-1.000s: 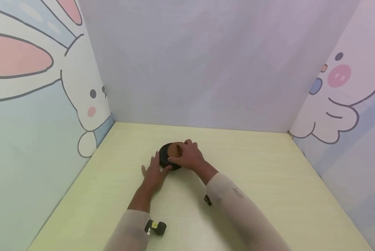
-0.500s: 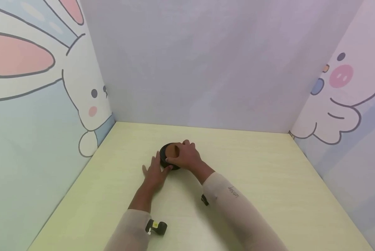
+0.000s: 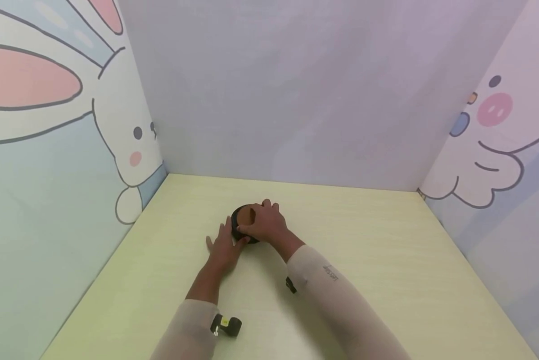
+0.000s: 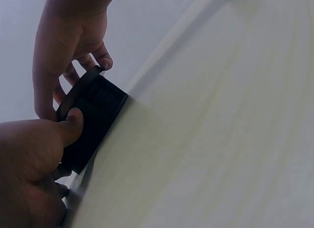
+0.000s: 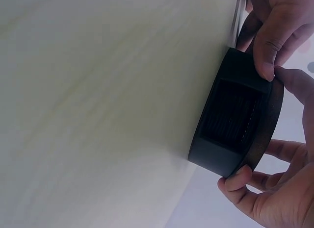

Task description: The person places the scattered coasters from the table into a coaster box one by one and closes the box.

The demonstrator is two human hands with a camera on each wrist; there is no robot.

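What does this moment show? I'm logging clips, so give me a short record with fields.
object: round black case with a brown top, on the pale wooden table
right hand: grips the case from above, fingers round its rim
left hand: flat on the table, thumb against the case's side
surroundings: cartoon rabbit wall

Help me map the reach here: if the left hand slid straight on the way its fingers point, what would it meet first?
The left hand lies flat on the table, fingers pointing at the round black object, which the right hand grips. It would meet that object at once; its thumb already touches the side.
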